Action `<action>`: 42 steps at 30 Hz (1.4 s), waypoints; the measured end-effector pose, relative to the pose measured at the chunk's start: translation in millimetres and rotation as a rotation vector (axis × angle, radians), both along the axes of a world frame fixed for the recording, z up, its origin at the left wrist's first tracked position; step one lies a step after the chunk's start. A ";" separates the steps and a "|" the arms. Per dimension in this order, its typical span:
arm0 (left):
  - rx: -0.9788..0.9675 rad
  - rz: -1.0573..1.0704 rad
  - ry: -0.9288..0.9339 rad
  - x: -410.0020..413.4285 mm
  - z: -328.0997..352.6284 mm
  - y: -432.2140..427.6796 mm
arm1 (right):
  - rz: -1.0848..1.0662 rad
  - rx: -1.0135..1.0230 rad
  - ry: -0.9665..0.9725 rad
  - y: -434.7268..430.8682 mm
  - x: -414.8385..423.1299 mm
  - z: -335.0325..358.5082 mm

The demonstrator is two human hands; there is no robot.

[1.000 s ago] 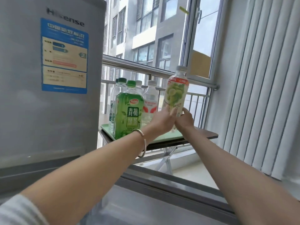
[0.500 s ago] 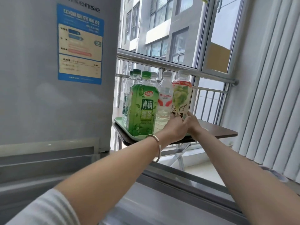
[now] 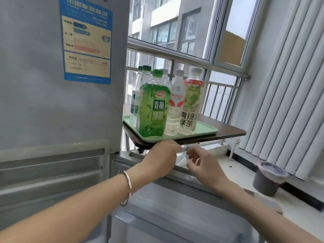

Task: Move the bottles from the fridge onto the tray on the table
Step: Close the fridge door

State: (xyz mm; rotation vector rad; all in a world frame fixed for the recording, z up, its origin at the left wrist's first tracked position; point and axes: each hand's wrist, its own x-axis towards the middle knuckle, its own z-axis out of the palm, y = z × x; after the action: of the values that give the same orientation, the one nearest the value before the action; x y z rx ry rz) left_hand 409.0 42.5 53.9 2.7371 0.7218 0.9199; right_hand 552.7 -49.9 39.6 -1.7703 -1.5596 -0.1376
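Several bottles stand upright on the light green tray on the small dark table. The grape green tea bottle with a white cap is at the right of the group, beside a clear water bottle and a large green plum tea bottle. More clear bottles stand behind. My left hand and my right hand hang below the table's front edge, both empty with fingers loosely apart. The grey fridge fills the left, its lower door open beneath my arms.
A metal window railing runs behind the table. White vertical blinds cover the right wall. A grey bin with a liner stands on the floor at the right, near the window sill.
Both hands set the grape green tea bottle down on the tray, let go of it and dropped back below the table edge. The camera view has tilted downward.
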 end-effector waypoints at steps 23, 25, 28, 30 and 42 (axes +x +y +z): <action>0.021 -0.076 0.427 -112.7 -61.6 -20.0 | -0.453 -0.633 -0.569 -124.7 -149.3 -38.6; 0.024 -0.085 0.430 -123.4 -62.2 -20.6 | -0.416 -0.625 -0.579 -135.4 -165.3 -34.1; -0.012 -0.089 0.426 -138.6 -62.7 -20.8 | -0.352 -0.625 -0.550 -146.0 -189.0 -24.9; -0.021 -0.079 0.430 -152.7 -62.3 -23.1 | -0.311 -0.626 -0.544 -149.2 -205.2 -17.2; -0.191 -0.011 0.451 -252.2 -52.3 -27.3 | 0.079 -0.434 -0.362 -134.9 -284.6 4.2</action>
State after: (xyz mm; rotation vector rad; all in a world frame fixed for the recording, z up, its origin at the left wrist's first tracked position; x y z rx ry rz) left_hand 156.9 15.1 1.6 2.7891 0.8125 0.2079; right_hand 268.1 -184.8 43.9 -2.0962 -2.0363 -0.0884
